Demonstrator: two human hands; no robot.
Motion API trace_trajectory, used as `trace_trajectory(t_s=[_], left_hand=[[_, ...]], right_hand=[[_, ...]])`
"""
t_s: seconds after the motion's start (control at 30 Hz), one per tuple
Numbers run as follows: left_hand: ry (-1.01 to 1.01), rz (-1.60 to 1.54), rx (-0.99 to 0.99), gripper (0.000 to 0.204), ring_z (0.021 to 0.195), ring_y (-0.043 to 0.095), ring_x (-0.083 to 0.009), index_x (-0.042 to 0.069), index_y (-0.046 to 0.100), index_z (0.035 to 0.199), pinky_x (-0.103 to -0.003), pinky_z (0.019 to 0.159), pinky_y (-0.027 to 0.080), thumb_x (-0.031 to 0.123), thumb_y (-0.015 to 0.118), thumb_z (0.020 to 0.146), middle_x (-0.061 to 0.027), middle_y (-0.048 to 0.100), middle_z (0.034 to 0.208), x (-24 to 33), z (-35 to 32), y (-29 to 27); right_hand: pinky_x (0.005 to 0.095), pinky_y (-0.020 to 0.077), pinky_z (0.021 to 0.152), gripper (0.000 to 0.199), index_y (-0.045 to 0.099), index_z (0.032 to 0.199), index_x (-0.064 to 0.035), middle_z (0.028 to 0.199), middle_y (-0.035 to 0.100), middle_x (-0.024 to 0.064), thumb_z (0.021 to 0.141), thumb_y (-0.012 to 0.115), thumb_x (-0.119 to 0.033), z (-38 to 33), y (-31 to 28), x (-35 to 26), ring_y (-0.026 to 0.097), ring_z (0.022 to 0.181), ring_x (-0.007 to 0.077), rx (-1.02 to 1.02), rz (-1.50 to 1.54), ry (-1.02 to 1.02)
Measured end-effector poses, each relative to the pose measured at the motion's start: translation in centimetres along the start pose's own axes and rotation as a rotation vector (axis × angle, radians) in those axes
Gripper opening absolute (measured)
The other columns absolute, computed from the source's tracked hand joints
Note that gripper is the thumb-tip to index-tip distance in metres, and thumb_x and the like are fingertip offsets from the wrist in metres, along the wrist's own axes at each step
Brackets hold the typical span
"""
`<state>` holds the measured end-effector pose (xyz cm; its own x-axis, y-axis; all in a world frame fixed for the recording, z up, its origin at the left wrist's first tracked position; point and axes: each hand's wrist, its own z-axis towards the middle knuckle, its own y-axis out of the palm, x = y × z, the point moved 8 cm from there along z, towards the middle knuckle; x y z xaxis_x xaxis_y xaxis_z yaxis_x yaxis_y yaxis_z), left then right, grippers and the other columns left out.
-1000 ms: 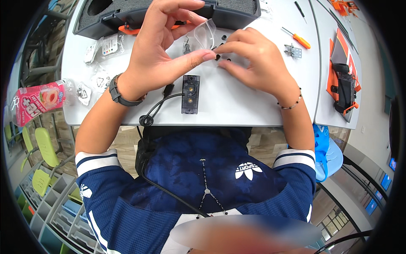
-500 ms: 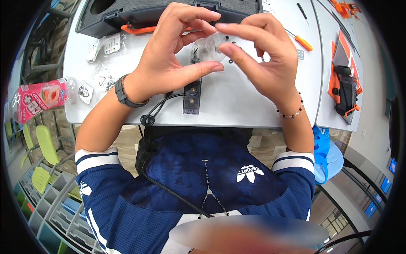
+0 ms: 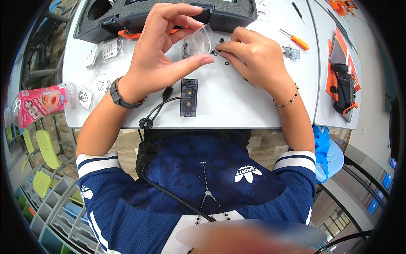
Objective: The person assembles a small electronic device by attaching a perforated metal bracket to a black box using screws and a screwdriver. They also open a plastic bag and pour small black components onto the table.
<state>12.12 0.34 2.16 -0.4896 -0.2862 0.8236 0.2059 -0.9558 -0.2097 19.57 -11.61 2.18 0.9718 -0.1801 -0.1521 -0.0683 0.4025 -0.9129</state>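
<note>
Both hands have dropped back toward the tabletop since half a second ago, when I saw them lifted together above the black module. My left hand (image 3: 158,59) now hovers over the white table (image 3: 237,106) with its fingers curled and spread, the upper fingertips pinching a small clear plastic bag (image 3: 202,38) — the thumb stretches out flat beneath it. My right hand (image 3: 253,59) rests on the table just beside the bag, fingers pressed together and bent down onto tiny black O-rings (image 3: 220,48); whether a ring is actually pinched, I cannot tell. A few more rings lie loose near the fingertips. Below the hands sits a black rectangular module (image 3: 188,97) with a black cable (image 3: 156,114) curling off the table edge. Farther away — an open black foam-lined case (image 3: 165,17), an orange-handled screwdriver (image 3: 296,40) and a pink drink bottle (image 3: 40,103).
</note>
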Motion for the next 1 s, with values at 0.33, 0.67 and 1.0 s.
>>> trace_trajectory(t_s=[0.33, 0.67, 1.0], left_hand=[[-0.004, -0.016, -0.043, 0.069, 0.11, 0.048, -0.0162, 0.003, 0.036, 0.127, -0.034, 0.1, 0.041, -0.002, 0.075, 0.069, -0.0053, 0.04, 0.114, -0.1, -0.2, 1.0], [-0.011, 0.026, -0.016, 0.069, 0.11, 0.049, -0.0162, 0.004, 0.036, 0.128, -0.034, 0.099, 0.042, -0.002, 0.074, 0.069, -0.0054, 0.041, 0.113, -0.4, 0.0, 0.3], [-0.028, 0.059, -0.024, 0.067, 0.11, 0.049, -0.016, 0.004, 0.038, 0.127, -0.034, 0.099, 0.041, -0.002, 0.073, 0.07, -0.0054, 0.042, 0.114, -0.3, 0.1, 0.4]], right_hand=[[0.0217, 0.0406, 0.048, 0.026, 0.071, 0.093, -0.0154, 0.069, 0.055, 0.0013, 0.068, 0.075, -0.009, 0.8, -4.1, -1.6, 0.051, 0.057, 0.0101, 0.348, 0.377, -0.009], [0.0285, 0.0464, 0.054, 0.009, 0.069, 0.079, -0.0121, 0.073, 0.058, 0.0014, 0.073, 0.069, -0.019, 0.0, -0.4, 0.5, 0.06, 0.066, 0.0172, 0.065, 0.244, 0.16], [0.025, 0.0452, 0.052, 0.006, 0.071, 0.077, -0.0127, 0.072, 0.061, 0.0022, 0.072, 0.071, -0.016, 0.4, -2.8, 1.1, 0.06, 0.062, 0.014, 0.283, 0.341, 0.169]])
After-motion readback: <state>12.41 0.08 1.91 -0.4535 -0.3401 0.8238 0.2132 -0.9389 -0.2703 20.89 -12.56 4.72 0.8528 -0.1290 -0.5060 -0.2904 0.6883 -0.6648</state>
